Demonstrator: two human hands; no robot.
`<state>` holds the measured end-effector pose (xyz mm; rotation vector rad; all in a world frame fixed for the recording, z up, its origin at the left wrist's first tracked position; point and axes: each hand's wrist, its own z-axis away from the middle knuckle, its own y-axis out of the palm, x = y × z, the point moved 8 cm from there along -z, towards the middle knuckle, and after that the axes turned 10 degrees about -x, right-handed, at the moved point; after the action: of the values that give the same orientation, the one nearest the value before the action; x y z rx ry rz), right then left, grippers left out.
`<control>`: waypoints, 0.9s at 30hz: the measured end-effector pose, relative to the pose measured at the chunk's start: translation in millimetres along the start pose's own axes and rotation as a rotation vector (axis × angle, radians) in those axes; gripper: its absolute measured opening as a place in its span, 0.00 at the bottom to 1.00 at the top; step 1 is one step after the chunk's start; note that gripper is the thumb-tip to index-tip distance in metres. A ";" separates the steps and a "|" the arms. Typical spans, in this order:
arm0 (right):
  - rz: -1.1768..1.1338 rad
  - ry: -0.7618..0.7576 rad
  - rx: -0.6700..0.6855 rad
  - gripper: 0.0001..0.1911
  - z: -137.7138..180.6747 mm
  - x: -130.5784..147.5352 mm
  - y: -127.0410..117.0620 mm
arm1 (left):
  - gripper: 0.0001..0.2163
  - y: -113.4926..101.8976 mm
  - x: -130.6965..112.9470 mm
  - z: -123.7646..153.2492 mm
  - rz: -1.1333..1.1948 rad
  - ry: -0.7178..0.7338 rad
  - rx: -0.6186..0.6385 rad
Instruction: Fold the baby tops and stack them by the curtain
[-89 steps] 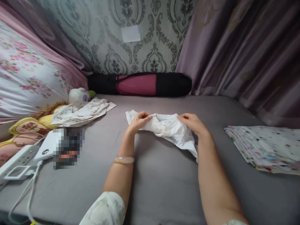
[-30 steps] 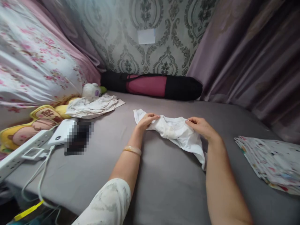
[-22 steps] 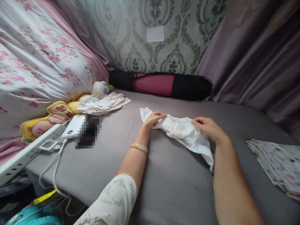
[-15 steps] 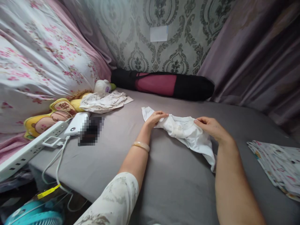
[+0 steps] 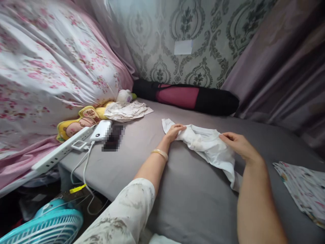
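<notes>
A small white shirt [image 5: 207,144] is held spread between my two hands, low over the grey bed sheet [image 5: 177,189]. My left hand [image 5: 176,131] pinches it at one shoulder, beside the neckline, and a sleeve sticks out past my fingers. On the other side of the neckline, my right hand [image 5: 235,142] grips the opposite shoulder between thumb and fingers. The shirt's body hangs crumpled toward me, its lower corner near my right forearm. A folded patterned cloth [image 5: 302,189] lies to the right of my right arm.
A black and pink long bag [image 5: 182,96] lies along the wall. At left are a crumpled patterned garment [image 5: 127,111], plush toys [image 5: 76,123], a white power strip [image 5: 63,147], a white device [image 5: 100,130] with cables, and a turquoise fan [image 5: 50,223] below the bed edge.
The camera view has turned slightly left, so things appear shifted right and more of the fan shows. Both hands keep their hold on the shirt, which stays nearly the same in shape.
</notes>
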<state>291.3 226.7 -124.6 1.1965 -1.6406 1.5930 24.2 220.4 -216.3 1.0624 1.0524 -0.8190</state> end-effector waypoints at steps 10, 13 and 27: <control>0.010 -0.086 -0.104 0.28 12.8 22.9 -13.0 | 0.11 -5.6 -86.8 28.4 -0.438 0.300 0.068; -0.010 -0.187 -0.200 0.27 16.7 47.2 -25.0 | 0.15 3.0 -131.1 48.0 -0.465 0.478 0.100; -0.048 -0.404 -0.357 0.25 25.4 167.8 -99.9 | 0.10 39.7 -306.6 125.3 -0.689 1.102 -0.071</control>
<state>307.8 175.8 64.9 1.4066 -2.0220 1.0103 0.5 125.0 102.5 1.0932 2.4511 -0.6842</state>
